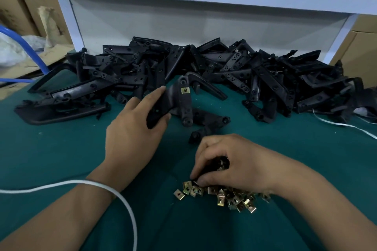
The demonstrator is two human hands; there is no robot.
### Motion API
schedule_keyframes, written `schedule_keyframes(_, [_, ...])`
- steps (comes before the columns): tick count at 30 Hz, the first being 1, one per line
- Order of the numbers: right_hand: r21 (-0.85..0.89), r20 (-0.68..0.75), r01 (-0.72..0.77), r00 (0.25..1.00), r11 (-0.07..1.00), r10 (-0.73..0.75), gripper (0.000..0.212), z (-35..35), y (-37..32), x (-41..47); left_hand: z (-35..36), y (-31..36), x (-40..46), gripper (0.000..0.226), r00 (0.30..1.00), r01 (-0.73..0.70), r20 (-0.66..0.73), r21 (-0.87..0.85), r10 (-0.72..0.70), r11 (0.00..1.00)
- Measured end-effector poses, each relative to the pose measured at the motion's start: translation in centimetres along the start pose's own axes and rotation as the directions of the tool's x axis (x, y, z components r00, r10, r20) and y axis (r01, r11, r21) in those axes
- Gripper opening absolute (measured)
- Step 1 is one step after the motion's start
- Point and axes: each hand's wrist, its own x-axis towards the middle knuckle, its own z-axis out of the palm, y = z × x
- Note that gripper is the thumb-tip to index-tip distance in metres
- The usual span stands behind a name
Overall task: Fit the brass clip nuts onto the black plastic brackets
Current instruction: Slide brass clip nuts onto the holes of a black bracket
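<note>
Item: black plastic bracket (179,104), centre frame, one brass clip nut (185,90) fitted; our left hand (132,128) grips its lower end. Our right hand (222,163), grip pinching at the loose brass clip nuts (224,196), lower centre of the green desk (61,149). We should take one only, open side leading.

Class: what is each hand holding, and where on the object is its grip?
Left hand grips the black bracket by its lower end. Right hand pinches a clip nut at the brass pile; grip point hidden.

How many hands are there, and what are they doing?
2. The left hand holds a black bracket at the middle; the right hand picks at the pile of brass clip nuts nearer the camera.
</note>
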Motion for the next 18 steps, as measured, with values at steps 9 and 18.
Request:
schedule_keyframes(9, [-0.167, 0.031, 0.003, 1.0, 0.986, 0.002, 0.002, 0.4, -0.9, 0.3, 0.3, -0.1, 0.1, 0.059, 0.999, -0.023, 0.022, 0.021, 0.023, 1.0])
schedule_keyframes(18, [-0.06, -0.052, -0.043, 0.998, 0.997, 0.04, 0.004, -0.8, 0.1, -0.4, 0.6, 0.5, 0.1, 0.056, 0.993, -0.085, 0.092, 0.121, 0.074, 0.989])
